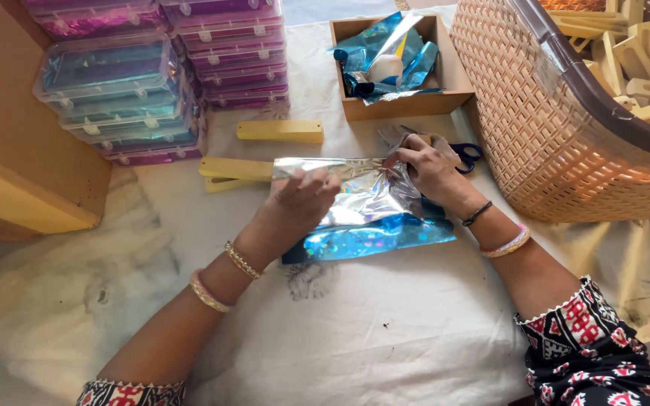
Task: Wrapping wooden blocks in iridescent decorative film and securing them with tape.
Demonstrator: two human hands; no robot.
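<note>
Head view: left hand [300, 197] presses down on shiny silver-blue foil sheet [362, 214], fingers curled on it. Right hand [424, 167] pinches crumpled foil end. Foil lies mid surface on white cloth [355, 331], wrapped round long yellow wooden bar [236, 168]. Blue-handled scissors [466, 154] just behind right hand. Woven tan basket [536, 128] at right. Stack of clear plastic boxes [126, 98] at back left.

We see a small craft workshop, stacked clear plastic boxes of coloured foil [122, 83], woven tan basket of wooden pieces [520, 113], cloth-covered counter [385, 331].
</note>
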